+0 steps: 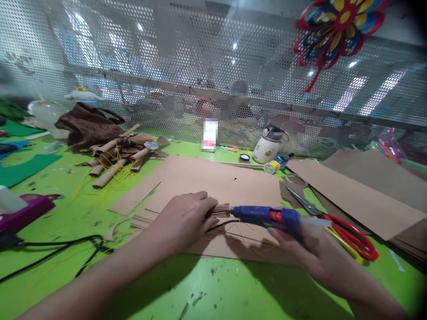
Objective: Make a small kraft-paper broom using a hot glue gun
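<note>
My left hand is closed on a small stack of folded brown paper, its layered edges facing right. In my right hand is a blue hot glue gun with a red trigger and a clear glue stick at the back. Its nozzle touches or nearly touches the paper's right end. Both hands are above brown paper sheets on the green table. Thin brown strips lie partly under my left forearm.
Right of the sheets lie red-handled scissors. Behind stand a white bottle and a yellow thread spool. Rolled brown paper pieces with yellow thread sit at left. Black cables cross the left side near a purple power strip.
</note>
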Demonstrator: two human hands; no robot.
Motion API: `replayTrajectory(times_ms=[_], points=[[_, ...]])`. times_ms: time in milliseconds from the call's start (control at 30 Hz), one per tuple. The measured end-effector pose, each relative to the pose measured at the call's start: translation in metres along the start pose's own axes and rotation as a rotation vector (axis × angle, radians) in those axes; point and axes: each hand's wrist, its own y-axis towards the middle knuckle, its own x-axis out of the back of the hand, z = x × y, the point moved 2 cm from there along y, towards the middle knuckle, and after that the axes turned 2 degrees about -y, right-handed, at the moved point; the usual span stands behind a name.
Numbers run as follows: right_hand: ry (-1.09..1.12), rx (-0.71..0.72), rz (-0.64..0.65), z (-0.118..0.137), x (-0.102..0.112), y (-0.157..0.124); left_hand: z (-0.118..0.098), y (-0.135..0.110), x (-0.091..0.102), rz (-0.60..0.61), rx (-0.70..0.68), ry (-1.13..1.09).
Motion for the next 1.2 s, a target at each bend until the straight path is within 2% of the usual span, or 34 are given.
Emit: replayTrajectory(times_ms=[267,467,767,1200], points=[[-0.005,-0.013,0.006,0.001,0.002,0.000,0.000,0.001,0.000,0.017,-0.012,0.002],[0.035,-0.030,0.058,0.007,0.002,0.004,-0.002,0.000,0.001,0.019,0.001,0.006],[-0.022,-0.019,0.026,-0.003,0.000,-0.002,0.001,0.000,-0.002,0.013,-0.005,0.001],[0.030,0.007,0.009,-0.001,0.001,0.002,0.001,0.001,-0.001,0.008,-0.003,0.002]])
